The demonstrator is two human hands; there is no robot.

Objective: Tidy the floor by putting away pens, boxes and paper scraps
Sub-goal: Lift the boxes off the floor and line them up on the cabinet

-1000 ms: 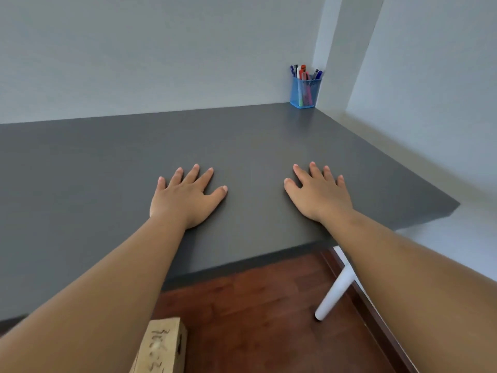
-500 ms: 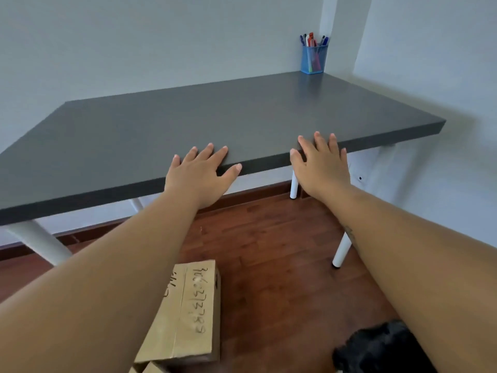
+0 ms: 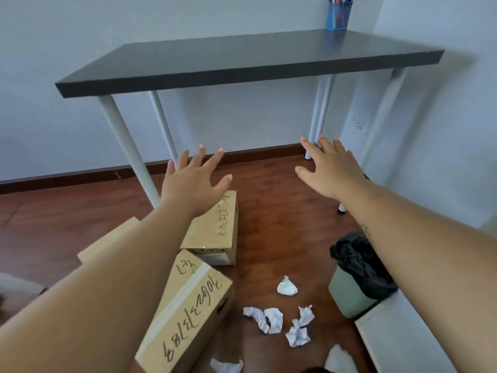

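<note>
My left hand (image 3: pixel 194 181) and my right hand (image 3: pixel 328 169) are stretched out in the air in front of the desk, fingers spread, holding nothing. Below my left arm lie cardboard boxes with handwriting: one near the desk leg (image 3: pixel 215 232), one closer to me (image 3: pixel 185 319), and a third (image 3: pixel 107 243) partly hidden by my arm. Several crumpled paper scraps (image 3: pixel 287 286) (image 3: pixel 266 319) (image 3: pixel 300 329) lie on the wooden floor. A blue pen holder (image 3: pixel 338 16) with pens stands at the desk's far right corner.
The dark desk (image 3: pixel 242 60) on white legs stands against the wall. A green bin with a black liner (image 3: pixel 357 275) sits at right, beside a white ledge (image 3: pixel 403 335). A wall socket (image 3: pixel 359 122) is low on the right wall.
My hands have lifted off the desk and I have backed away. The view has dropped, so the boxes, paper scraps and bin on the floor have come into sight.
</note>
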